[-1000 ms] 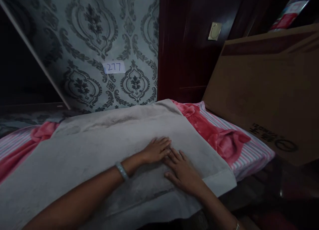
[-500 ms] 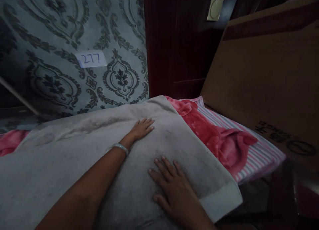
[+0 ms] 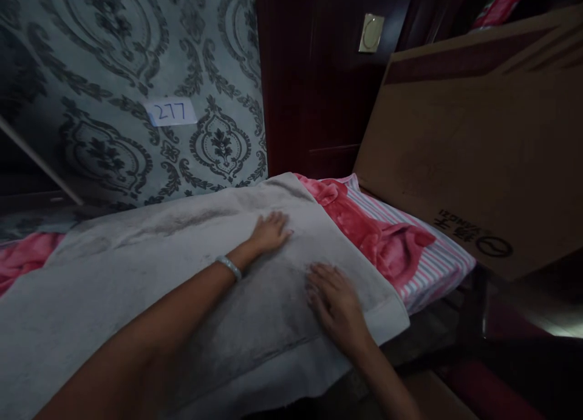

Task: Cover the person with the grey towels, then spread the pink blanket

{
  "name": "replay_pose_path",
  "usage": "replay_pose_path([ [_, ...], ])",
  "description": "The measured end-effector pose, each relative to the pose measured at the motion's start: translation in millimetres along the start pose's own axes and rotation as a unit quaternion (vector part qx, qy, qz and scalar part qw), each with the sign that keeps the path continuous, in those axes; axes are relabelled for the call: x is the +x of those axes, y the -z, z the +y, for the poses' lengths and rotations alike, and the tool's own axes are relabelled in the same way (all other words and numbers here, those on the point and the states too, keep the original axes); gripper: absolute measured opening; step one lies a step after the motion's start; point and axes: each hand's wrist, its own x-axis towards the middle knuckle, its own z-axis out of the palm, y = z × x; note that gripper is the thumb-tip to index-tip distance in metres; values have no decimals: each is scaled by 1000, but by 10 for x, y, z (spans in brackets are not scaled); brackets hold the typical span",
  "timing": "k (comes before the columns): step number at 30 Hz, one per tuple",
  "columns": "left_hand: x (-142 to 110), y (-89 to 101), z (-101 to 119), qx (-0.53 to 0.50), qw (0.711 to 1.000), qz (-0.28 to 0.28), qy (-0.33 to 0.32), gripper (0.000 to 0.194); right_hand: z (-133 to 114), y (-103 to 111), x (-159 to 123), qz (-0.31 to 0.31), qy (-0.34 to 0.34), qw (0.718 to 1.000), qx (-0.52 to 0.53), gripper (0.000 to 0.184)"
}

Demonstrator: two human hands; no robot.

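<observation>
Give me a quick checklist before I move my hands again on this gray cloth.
1. Left hand free of any grip: ok, fingers spread over the gray cloth.
2. Right hand pressing on the cloth: cannot tell, its fingers are blurred.
3. Hands apart: ok, a gap shows between them.
4. Gray cloth smooth: not ok, creases run along its far side.
5. Red blanket fully covered: not ok, it shows beyond the cloth's right edge.
6. Cardboard box away from both hands: ok.
</observation>
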Motion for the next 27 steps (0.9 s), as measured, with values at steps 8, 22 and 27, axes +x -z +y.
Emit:
replay_pose_path([
  [8,-376,-311,463,-54,960,-62,-267,63,165,16,-152,-46,-82,974,-204,45],
  [22,830,-234,-107,-17,998,-37,-38,64,225,-59,-261,-38,-63,972,-225,48],
  [27,840,-238,-76,8,999,24,26,66,189,-75,-248,-46,-90,971,-216,49],
])
